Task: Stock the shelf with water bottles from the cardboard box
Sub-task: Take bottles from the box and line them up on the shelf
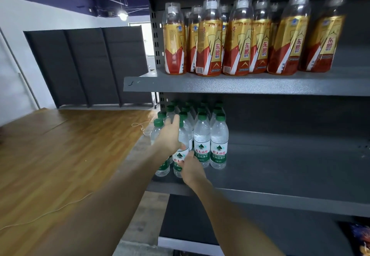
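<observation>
On the dark grey metal shelf [280, 165], the left hand [169, 135] wraps its fingers round a clear green-capped water bottle [180, 155] at the shelf's left front, and the right hand [193, 168] curls against that bottle's label. Rows of bottles [210, 135] stand just right of it. The shelf's right stretch looks unfilled, so stocking seems under halfway; the cardboard box is out of sight.

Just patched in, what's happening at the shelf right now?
A person is stocking water bottles on the middle shelf. Both hands are on one front-row bottle: the left hand wraps its upper body, the right hand holds it lower down by the label. Several rows of green-capped bottles already stand at the shelf's left end. Energy drink bottles fill the shelf above. The cardboard box is out of view.
</observation>
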